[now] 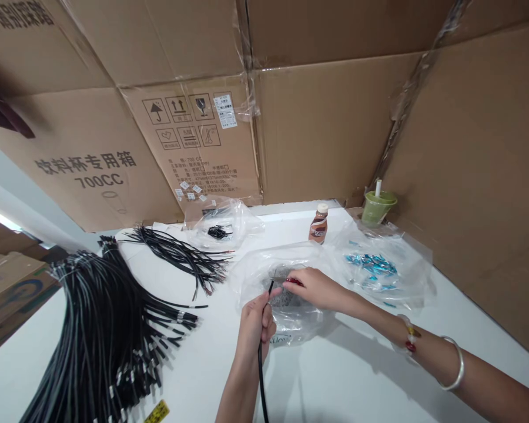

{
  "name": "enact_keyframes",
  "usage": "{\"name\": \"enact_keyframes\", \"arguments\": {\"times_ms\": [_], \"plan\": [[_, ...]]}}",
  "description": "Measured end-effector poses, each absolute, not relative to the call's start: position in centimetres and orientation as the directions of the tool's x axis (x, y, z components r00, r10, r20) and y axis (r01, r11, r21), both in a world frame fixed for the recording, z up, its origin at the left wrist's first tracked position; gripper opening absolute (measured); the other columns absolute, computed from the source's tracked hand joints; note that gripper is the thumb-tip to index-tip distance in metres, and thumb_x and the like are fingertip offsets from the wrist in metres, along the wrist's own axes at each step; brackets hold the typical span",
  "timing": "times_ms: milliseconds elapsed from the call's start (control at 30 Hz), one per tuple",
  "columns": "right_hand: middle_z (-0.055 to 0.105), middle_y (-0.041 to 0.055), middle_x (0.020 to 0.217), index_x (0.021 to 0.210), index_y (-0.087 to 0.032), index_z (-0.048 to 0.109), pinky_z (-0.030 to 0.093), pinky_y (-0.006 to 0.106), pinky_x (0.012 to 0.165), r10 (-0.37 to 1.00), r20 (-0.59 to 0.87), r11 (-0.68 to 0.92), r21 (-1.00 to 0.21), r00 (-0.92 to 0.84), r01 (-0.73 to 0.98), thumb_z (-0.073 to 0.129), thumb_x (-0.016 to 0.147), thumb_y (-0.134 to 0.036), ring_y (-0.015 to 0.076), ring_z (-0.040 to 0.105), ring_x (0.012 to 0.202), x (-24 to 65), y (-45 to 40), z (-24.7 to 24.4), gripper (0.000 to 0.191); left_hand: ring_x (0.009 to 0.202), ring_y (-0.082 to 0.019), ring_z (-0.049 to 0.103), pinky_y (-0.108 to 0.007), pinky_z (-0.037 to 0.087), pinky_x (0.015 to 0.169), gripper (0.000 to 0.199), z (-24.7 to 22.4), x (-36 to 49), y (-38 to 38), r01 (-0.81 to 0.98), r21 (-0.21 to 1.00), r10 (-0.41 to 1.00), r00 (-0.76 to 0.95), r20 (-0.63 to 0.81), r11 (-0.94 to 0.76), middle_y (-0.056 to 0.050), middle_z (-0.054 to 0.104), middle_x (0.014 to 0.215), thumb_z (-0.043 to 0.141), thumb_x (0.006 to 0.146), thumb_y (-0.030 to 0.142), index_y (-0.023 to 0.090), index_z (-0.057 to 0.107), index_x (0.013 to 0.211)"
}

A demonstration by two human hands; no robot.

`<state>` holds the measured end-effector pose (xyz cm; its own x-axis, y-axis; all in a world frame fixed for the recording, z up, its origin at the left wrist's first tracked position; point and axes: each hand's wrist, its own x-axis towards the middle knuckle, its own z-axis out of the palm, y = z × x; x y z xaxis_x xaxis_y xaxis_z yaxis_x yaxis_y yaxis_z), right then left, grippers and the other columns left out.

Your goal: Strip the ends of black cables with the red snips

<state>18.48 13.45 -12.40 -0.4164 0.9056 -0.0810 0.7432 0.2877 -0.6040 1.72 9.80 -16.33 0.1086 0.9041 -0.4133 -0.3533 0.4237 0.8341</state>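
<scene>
Wrapped round a black cable (261, 364), my left hand (256, 320) holds it so that its upper end points up and away from me. My right hand (311, 286) is closed on a small red-handled tool (294, 281) with a thin metal blade or jaw. The tool's metal part meets the tip of the cable; whether it is a cutter or a knife I cannot tell. Under both hands lies an open clear plastic bag (300, 329) with a mass of small grey pieces (286, 298) in it, too fine to name.
On the left lie a big bundle of black cables (101, 329) and a smaller bunch (180, 252). Around the back stand a clear bag with black bits (219, 232), a brown bottle (319, 224), a green cup (378, 207) and a bag of blue pieces (372, 264). Cardboard (317, 135) walls the table.
</scene>
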Motion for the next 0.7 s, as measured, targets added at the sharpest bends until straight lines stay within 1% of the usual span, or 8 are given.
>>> {"name": "enact_keyframes", "arguments": {"times_ms": [167,300,400,567,633,700], "plan": [[0.062,0.0024,0.067,0.07,-0.016,0.061,0.029,0.025,0.055,0.901,-0.141,0.265,-0.571,-0.41,0.777,0.048,0.091,-0.034,0.0138,0.051,0.061,18.3,14.2,-12.4,0.031,0.03,-0.002,0.016,-0.016,0.015,0.032,0.03,-15.8,2.2,9.4,-0.403,0.789,0.881,0.112,-0.46,0.463,0.014,0.025,0.04,0.049,0.094,0.038,0.012,0.062,0.085],[0.062,0.0021,0.065,0.065,-0.017,0.059,0.028,0.025,0.054,0.899,-0.152,0.273,-0.54,-0.412,0.796,0.049,0.091,-0.033,0.0136,0.051,0.06,18.0,14.6,-12.3,0.032,0.03,-0.002,0.016,-0.016,0.016,0.032,0.03,-16.0,2.4,9.3,-0.375,0.817,0.892,0.069,-0.446,0.438,0.014,0.026,0.041,0.047,0.096,0.037,0.012,0.06,0.083],[0.065,0.0037,0.069,0.067,-0.017,0.061,0.029,0.025,0.057,0.903,-0.138,0.287,-0.512,-0.407,0.81,0.047,0.091,-0.033,0.0156,0.054,0.063,17.7,14.6,-12.2,0.032,0.03,-0.002,0.018,-0.016,0.017,0.032,0.034,-16.8,2.4,9.5,-0.302,0.863,0.908,0.03,-0.417,0.406,0.014,0.028,0.042,0.049,0.094,0.042,0.013,0.059,0.079],[0.069,0.0092,0.08,0.08,-0.016,0.066,0.033,0.028,0.062,0.916,-0.114,0.295,-0.459,-0.385,0.838,0.041,0.094,-0.033,0.0208,0.06,0.072,17.6,14.6,-12.0,0.033,0.03,-0.003,0.022,-0.017,0.018,0.032,0.038,-17.8,2.3,9.8,-0.126,0.926,0.933,-0.018,-0.36,0.355,0.012,0.034,0.042,0.05,0.093,0.047,0.013,0.059,0.078],[0.069,0.0108,0.081,0.081,-0.015,0.066,0.033,0.029,0.062,0.924,-0.117,0.28,-0.444,-0.365,0.851,0.04,0.095,-0.033,0.0215,0.061,0.073,17.9,14.7,-11.9,0.034,0.03,-0.003,0.023,-0.018,0.02,0.033,0.04,-17.9,2.2,9.9,-0.05,0.939,0.94,-0.013,-0.342,0.341,0.012,0.034,0.041,0.048,0.093,0.048,0.013,0.06,0.079],[0.068,0.0115,0.079,0.08,-0.015,0.065,0.032,0.029,0.06,0.933,-0.122,0.257,-0.43,-0.338,0.865,0.04,0.095,-0.035,0.0217,0.06,0.071,18.3,14.9,-11.5,0.035,0.031,-0.004,0.027,-0.018,0.024,0.035,0.04,-17.6,2.1,9.9,0.035,0.948,0.948,-0.005,-0.317,0.317,0.012,0.035,0.041,0.048,0.093,0.049,0.013,0.061,0.081]]}}
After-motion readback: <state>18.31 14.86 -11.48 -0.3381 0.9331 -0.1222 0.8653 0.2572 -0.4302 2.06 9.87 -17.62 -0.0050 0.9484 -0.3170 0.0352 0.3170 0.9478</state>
